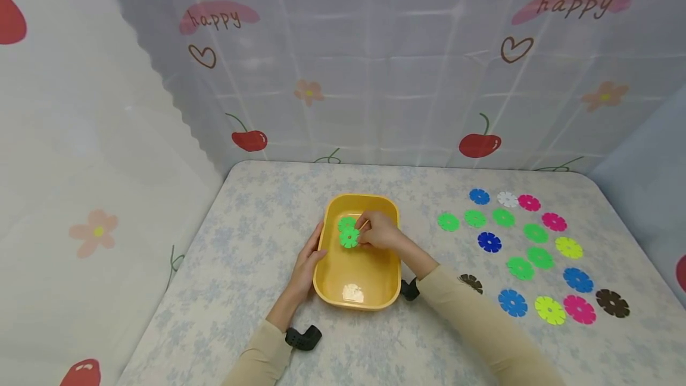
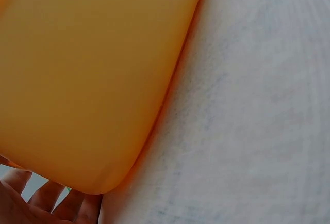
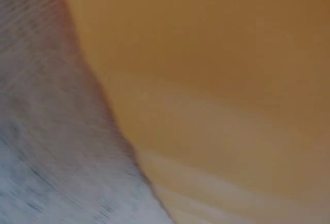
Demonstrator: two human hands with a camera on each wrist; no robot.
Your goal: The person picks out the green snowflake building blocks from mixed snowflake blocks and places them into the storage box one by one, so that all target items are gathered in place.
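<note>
Two hands at a yellow plastic tray (image 1: pixel 328 290). Right hand (image 1: pixel 379 231), fingers curled, pinches a green flower-shaped plastic disc (image 1: pixel 349 237) over the tray's far end, beside a second green disc (image 1: pixel 346 223) lying inside. Left hand (image 1: pixel 309 261), fingers straight, rests against the tray's smooth left wall. Tray: rounded rectangle, glossy, on a pale floral-print tablecloth (image 1: pixel 241 243). Right of it, well apart: scattered notched discs (image 1: pixel 536 255), flat, assorted colours.
</note>
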